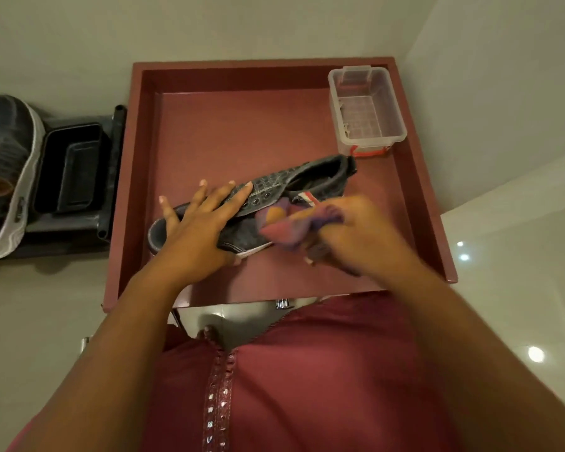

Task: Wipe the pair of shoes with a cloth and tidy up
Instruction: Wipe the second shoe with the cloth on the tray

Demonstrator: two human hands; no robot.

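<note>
A grey sneaker (310, 179) lies on its side in the middle of the dark red tray table (242, 125), toe to the left. My left hand (199, 223) presses flat on its front part with fingers spread. My right hand (349, 233), blurred, grips a bunched purple and orange cloth (287, 223) against the shoe's side near the sole. The second grey shoe (4, 171) rests on the left, off the table, beside a black rack.
A clear plastic box (366, 109) with a red latch stands in the tray's far right corner. A black shoe rack (75, 171) stands left of the table. Walls close in behind and to the right. Glossy tiled floor lies at the right.
</note>
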